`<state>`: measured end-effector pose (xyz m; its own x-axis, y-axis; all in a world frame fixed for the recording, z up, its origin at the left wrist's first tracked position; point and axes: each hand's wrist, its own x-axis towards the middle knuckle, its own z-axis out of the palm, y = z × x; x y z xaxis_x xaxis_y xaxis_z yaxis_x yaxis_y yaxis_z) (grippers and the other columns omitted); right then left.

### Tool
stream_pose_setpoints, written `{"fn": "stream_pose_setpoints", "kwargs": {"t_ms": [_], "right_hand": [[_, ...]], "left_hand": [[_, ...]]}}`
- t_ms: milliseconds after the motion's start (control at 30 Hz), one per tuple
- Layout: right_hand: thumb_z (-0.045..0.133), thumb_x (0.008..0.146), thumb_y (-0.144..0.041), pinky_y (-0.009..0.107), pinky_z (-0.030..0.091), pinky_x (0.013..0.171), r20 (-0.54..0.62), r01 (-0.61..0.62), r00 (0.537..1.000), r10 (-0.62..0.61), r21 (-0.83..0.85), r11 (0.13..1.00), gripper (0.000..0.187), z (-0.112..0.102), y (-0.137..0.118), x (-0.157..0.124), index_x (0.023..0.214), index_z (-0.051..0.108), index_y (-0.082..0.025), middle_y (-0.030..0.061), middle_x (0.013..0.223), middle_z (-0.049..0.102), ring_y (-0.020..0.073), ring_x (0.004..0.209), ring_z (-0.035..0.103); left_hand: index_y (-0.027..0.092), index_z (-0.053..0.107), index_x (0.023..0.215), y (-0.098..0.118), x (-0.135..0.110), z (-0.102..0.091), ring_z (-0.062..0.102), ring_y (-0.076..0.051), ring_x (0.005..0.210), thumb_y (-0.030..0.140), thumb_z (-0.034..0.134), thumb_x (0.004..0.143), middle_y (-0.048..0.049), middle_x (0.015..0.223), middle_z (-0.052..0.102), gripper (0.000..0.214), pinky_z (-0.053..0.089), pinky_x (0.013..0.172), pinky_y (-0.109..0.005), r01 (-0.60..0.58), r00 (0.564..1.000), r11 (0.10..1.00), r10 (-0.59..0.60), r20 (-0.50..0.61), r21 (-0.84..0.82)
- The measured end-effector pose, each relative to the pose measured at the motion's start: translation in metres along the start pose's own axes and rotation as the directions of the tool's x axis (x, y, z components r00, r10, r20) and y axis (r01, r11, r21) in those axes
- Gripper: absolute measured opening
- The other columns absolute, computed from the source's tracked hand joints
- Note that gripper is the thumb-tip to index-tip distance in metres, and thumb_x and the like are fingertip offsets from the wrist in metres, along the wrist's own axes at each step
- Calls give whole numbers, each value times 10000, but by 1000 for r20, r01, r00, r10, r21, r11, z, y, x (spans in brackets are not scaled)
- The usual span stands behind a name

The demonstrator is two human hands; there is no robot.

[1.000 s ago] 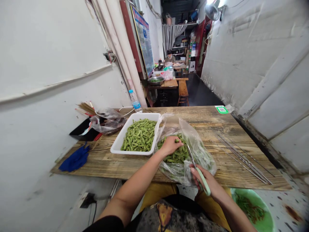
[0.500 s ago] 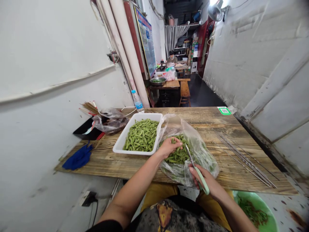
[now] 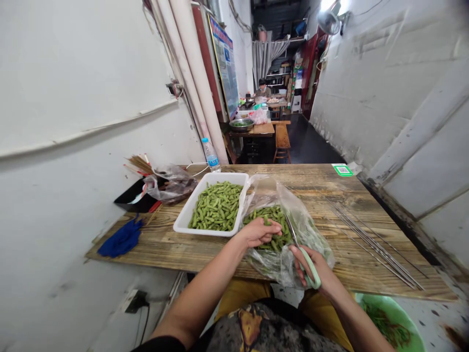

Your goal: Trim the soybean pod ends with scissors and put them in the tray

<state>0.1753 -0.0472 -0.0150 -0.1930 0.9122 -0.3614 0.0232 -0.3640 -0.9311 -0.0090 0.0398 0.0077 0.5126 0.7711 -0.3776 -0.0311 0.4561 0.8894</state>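
Observation:
My left hand (image 3: 261,232) is closed over the clear plastic bag (image 3: 311,234), its fingertips pinched around an edamame pod, mostly hidden by the fingers. Green edamame pods (image 3: 266,213) fill the open bag beneath it. In my right hand (image 3: 311,264) are scissors (image 3: 310,266) with pale green handles, fingers through the loops. Their blades point up and away, just right of my left fingertips. To the left of the bag, touching it, stands a white plastic tub (image 3: 182,222) heaped with more edamame pods (image 3: 216,205).
Long metal skewers (image 3: 377,244) lie on the wooden table's (image 3: 308,178) right side. At the left are a blue cloth (image 3: 120,238), a black tray (image 3: 134,195) with sticks and a water bottle (image 3: 211,157). A green basin (image 3: 395,318) with trimmings sits below right. Another person (image 3: 263,89) sits far back.
My left hand has lowered slightly and moved right, its fingers more curled. The scissors have turned a little more upright, their handles shifting slightly right in my right hand.

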Motion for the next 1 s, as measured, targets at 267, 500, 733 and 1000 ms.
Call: {"fn": "stream_pose_setpoints", "kwargs": {"t_ms": [267, 500, 733, 1000], "right_hand": [[622, 688, -600, 199, 347, 307, -37, -46, 998, 46, 17, 999, 429, 0, -5, -7, 815, 541, -198, -78, 520, 457, 70, 356, 405], [637, 672, -594, 188, 351, 304, 1, -66, 998, 66, 1, 998, 462, -1, -3, -13, 878, 568, -187, -82, 510, 436, 65, 357, 390], [601, 725, -584, 187, 367, 322, 43, -35, 998, 36, -13, 999, 462, -5, 7, -18, 949, 567, -181, -84, 530, 410, 65, 381, 381], [573, 754, -581, 193, 368, 341, 49, -50, 997, 53, -61, 997, 486, -7, 9, -20, 1024, 559, -177, -73, 561, 425, 72, 408, 394]], "left_hand": [[156, 701, 787, 2, -11, -1, 598, -145, 753, 341, 617, 749, -22, 789, 698, 207, 422, 717, -231, -222, 866, 650, 474, -160, 727], [217, 719, 932, -12, -25, 0, 622, -198, 910, 174, 622, 725, -55, 939, 715, 232, 403, 847, -271, -293, 928, 186, 293, 232, 938], [198, 715, 895, -17, -13, -2, 598, -148, 809, 295, 570, 818, -41, 842, 690, 191, 426, 776, -232, -262, 883, 388, 466, 57, 884], [196, 708, 919, -20, -8, -3, 566, -160, 778, 292, 520, 852, -59, 809, 644, 221, 414, 731, -252, -230, 866, 262, 495, 73, 937]]}}
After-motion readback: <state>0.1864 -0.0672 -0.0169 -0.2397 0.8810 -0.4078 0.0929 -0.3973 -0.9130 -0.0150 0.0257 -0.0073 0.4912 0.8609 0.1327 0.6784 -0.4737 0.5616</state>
